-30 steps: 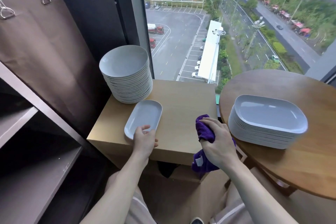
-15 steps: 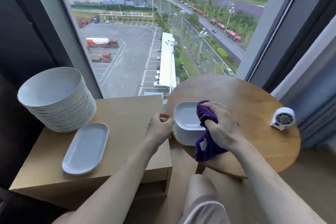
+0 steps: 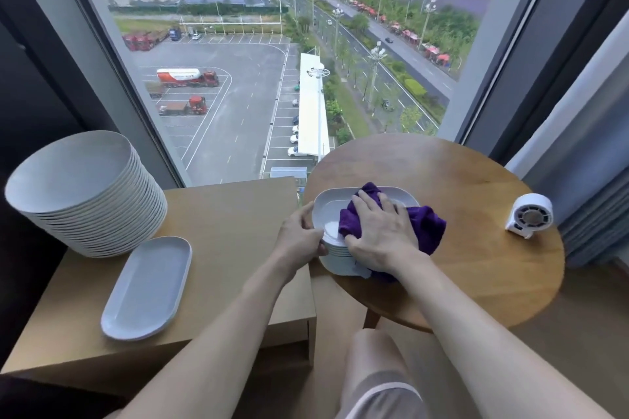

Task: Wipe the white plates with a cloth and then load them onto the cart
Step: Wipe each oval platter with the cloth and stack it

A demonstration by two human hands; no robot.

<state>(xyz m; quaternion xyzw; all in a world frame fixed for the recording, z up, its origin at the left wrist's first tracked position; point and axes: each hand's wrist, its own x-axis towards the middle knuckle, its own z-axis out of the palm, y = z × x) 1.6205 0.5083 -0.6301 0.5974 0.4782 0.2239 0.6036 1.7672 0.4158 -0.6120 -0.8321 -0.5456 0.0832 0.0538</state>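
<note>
Two hands: both at plate stack (image 3: 328,214) on round worktop (image 3: 476,265).
Left hand (image 3: 299,238): grip curled round stack's 9 o'clock rim.
Right hand (image 3: 381,235): flat grip pressing purple cloth (image 3: 425,224) onto its top.

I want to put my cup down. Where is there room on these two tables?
The square table is bare between the lone oval plate and its right edge. The round table is bare between the purple cloth and the small white fan. Crowded: around the round plate stack and the oval stack.
</note>
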